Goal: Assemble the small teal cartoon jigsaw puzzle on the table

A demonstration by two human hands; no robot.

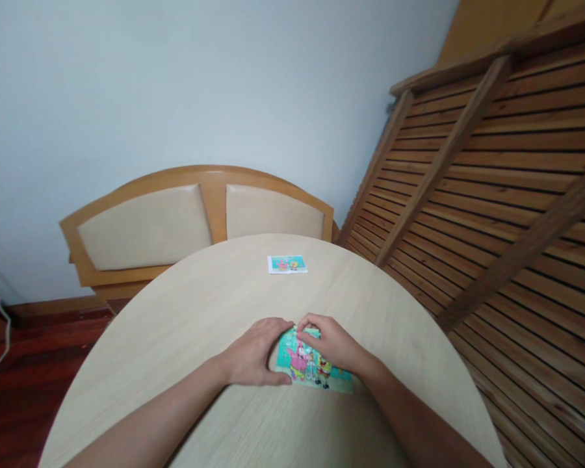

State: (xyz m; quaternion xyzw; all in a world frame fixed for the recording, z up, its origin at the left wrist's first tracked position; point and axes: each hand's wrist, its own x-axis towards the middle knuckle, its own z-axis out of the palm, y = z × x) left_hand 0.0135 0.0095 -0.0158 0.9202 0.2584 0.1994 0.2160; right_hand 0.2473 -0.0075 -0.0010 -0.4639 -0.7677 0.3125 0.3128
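Note:
A jigsaw puzzle point(299, 374) with pink and yellow cartoon figures on a turquoise ground lies flat on the round table, near its middle. My left hand point(256, 351) rests along the puzzle's left edge, thumb and fingers spread apart, with the fingertips at the top left corner and the thumb at the lower left. Over the upper part of the puzzle, my right hand point(334, 344) has its thumb and forefinger drawn together in a pinch. Whatever is between those fingertips is too small to make out. The right hand covers the puzzle's upper right part.
A small picture card point(287, 264) with similar cartoon figures lies farther back on the pale wooden table point(214, 292). Beyond the table stands a wood-framed headboard point(214, 201) with cream panels against the wall. A slatted wooden frame point(468, 169) leans at the right.

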